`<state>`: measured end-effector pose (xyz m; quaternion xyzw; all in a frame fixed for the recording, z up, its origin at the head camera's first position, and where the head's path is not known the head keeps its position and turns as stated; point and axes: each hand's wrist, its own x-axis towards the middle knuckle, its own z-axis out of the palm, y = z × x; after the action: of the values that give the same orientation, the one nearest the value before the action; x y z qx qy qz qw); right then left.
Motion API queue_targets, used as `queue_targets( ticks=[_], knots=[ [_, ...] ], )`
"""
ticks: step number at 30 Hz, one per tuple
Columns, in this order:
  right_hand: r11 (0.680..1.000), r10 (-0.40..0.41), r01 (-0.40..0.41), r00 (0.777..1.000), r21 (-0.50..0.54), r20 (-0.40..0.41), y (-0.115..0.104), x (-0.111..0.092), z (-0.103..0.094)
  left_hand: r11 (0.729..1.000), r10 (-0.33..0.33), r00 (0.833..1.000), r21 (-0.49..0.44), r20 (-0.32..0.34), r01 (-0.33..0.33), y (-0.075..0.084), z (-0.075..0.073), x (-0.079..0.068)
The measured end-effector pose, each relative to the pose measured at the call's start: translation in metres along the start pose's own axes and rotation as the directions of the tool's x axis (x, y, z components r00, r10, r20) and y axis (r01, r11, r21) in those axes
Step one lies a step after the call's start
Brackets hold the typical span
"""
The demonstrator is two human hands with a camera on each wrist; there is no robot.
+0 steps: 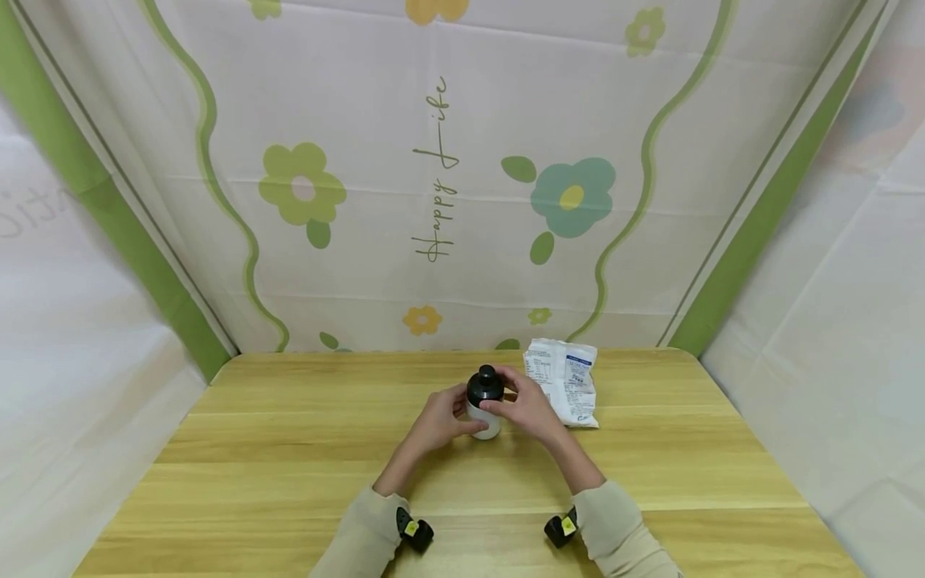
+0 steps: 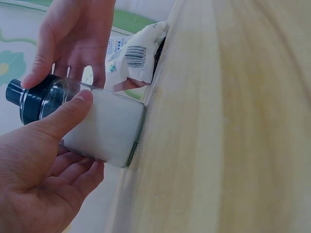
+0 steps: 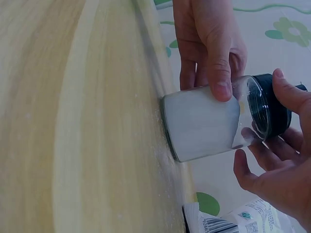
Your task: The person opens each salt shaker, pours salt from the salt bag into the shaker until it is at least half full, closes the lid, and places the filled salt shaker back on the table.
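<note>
A clear glass jar (image 2: 114,126) with white, powdery-looking contents stands upright on the wooden table, in front of me. Its black lid (image 1: 484,388) has a small knob-like top and sits on the mouth of the jar. My left hand (image 1: 437,417) grips the glass body, thumb across the near side and fingers round the back. Around the lid, the thumb and fingers of my right hand (image 1: 531,408) hold its rim. In the right wrist view, the white filling reaches up near the jar's shoulder, with bare glass below the lid.
Behind and right of the jar lies a crumpled white packet (image 1: 567,381) with blue and black print and a barcode. White specks dot the table (image 3: 112,145) near the jar's base. A flower-printed cloth (image 1: 470,201) hangs behind the table, with white cloth at both sides.
</note>
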<state>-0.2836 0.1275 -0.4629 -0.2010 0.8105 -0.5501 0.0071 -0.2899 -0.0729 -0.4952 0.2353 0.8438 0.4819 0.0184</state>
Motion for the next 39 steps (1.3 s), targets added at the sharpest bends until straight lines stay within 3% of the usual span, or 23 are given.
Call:
queue_targets(
  ticks=[4, 11, 18, 25, 31, 36, 39],
  knots=[
    [1.0, 0.008, -0.008, 1.0, -0.013, -0.013, -0.0001, -0.0001, 0.0006, 1.0, 0.001, 1.0, -0.004, 0.005, -0.001, 0.0008, -0.0003, -0.0002],
    [0.999, -0.032, 0.031, 0.999, 0.018, 0.041, -0.0003, -0.0001, -0.0008, 1.0, 0.004, 1.0, -0.016, 0.002, -0.004, 0.0007, 0.0007, -0.001],
    [1.0, -0.015, 0.014, 1.0, 0.026, 0.024, -0.0012, -0.0007, -0.0004, 1.0, 0.008, 1.0, -0.014, 0.002, -0.008, -0.0003, 0.0005, -0.0007],
    [0.998, -0.062, 0.061, 0.997, 0.025, 0.051, -0.0013, -0.0007, -0.002, 1.0, 0.013, 1.0, -0.021, -0.001, -0.013, 0.0014, 0.0001, -0.0016],
    [0.999, -0.008, 0.007, 1.0, 0.04, 0.02, -0.0009, 0.0007, -0.0002, 1.0, 0.012, 1.0, -0.023, -0.001, -0.012, 0.0018, -0.0007, -0.0016],
    [0.999, -0.026, 0.024, 0.998, 0.037, 0.053, -0.0006, 0.0002, -0.0009, 1.0, 0.016, 1.0, -0.011, -0.002, -0.016, 0.0007, -0.0003, -0.0011],
    [0.999, -0.014, 0.013, 0.999, 0.03, 0.034, -0.0059, -0.0009, -0.0009, 1.0, 0.012, 1.0, -0.01, 0.001, -0.012, 0.0005, -0.0007, -0.0004]
  ],
)
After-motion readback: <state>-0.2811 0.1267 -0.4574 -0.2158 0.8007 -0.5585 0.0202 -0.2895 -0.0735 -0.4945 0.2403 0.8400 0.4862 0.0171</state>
